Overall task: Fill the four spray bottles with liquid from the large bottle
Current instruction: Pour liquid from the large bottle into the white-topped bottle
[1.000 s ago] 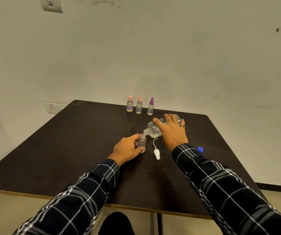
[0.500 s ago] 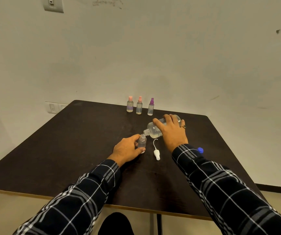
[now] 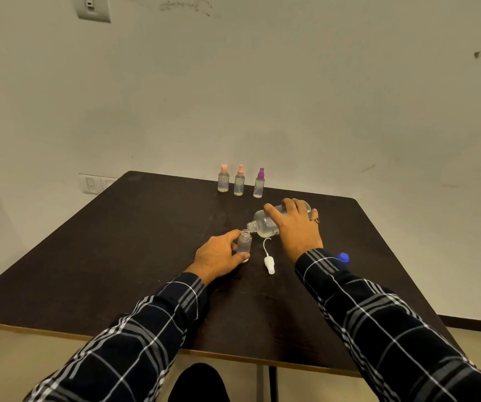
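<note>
Head view, centre of the frame: my right hand point(image 3: 297, 227) is curled over the large bottle point(image 3: 263, 224), fingers wrapped across its upper side. It holds the bottle tipped so the neck points left and down at the mouth of the small bottle point(image 3: 244, 243). My left hand point(image 3: 219, 255) grips that open small bottle, thumb on the near side, and holds it upright on the table point(image 3: 117, 256). Whether the two mouths touch or sit just apart, I cannot tell.

Just right of the small bottle, between my wrists, lies the white spray top point(image 3: 269, 261), its thin tube curling away from me. A blue cap point(image 3: 343, 257) shows just past my right sleeve point(image 3: 378, 314).

Higher in the frame, near the table's far edge, three capped bottles stand in a row, well apart from my hands: the left pink-topped bottle point(image 3: 223, 179), the middle pink-topped bottle point(image 3: 239, 181) and the purple-topped bottle point(image 3: 259, 183).

Left of my left hand the dark tabletop runs open to its left edge. The right edge lies closer, beyond the blue cap.
</note>
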Motion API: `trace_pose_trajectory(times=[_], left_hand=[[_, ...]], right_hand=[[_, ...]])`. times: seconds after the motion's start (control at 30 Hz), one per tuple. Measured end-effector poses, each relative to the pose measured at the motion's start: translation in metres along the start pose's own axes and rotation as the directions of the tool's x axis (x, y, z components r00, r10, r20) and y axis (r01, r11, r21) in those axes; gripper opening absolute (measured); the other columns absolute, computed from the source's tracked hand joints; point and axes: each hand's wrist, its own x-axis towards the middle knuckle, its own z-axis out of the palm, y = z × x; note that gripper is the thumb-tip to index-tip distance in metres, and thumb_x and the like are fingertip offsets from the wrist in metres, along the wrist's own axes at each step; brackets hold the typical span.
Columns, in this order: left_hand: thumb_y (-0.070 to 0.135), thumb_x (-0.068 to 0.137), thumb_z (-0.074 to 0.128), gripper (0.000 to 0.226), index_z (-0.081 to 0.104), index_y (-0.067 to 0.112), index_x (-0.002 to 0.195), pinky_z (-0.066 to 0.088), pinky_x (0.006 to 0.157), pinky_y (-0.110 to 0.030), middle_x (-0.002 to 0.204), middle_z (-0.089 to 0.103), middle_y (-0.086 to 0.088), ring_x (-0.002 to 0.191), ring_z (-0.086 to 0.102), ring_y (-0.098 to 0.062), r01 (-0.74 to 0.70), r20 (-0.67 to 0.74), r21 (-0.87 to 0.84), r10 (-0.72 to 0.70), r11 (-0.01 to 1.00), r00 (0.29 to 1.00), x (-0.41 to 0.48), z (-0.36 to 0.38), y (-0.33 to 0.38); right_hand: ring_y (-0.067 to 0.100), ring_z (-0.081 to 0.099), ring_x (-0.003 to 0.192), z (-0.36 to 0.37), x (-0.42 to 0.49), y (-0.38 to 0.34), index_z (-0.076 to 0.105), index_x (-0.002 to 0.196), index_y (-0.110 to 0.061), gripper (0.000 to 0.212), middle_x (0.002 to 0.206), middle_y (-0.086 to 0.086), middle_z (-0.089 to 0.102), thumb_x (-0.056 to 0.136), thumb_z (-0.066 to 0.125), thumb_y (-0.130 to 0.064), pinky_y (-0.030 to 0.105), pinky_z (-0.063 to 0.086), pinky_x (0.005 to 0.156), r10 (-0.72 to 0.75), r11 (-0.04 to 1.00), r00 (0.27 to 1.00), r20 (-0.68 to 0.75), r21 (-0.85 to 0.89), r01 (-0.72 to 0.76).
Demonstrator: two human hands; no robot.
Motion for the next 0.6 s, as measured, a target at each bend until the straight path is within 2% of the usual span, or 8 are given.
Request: trace_pose_trajectory(times=[0.6], left_hand=[[0.048, 0.089, 0.068, 0.048, 0.049, 0.041, 0.132, 0.056, 0.088, -0.043, 0.104, 0.067, 0.015, 0.098, 0.065, -0.012, 0.002, 0.009, 0.002, -0.002, 1.000, 1.000, 0.0027, 0.0011, -0.0014]], right_hand=[[0.034, 0.016, 0.147, -0.0014, 0.0041, -0.0001, 0.028, 0.145, -0.039, 0.076, 0.152, 0.011, 0.027, 0.087, 0.072, -0.016, 0.066, 0.019, 0.112, -0.025, 0.999, 1.000, -0.016, -0.042, 0.025]])
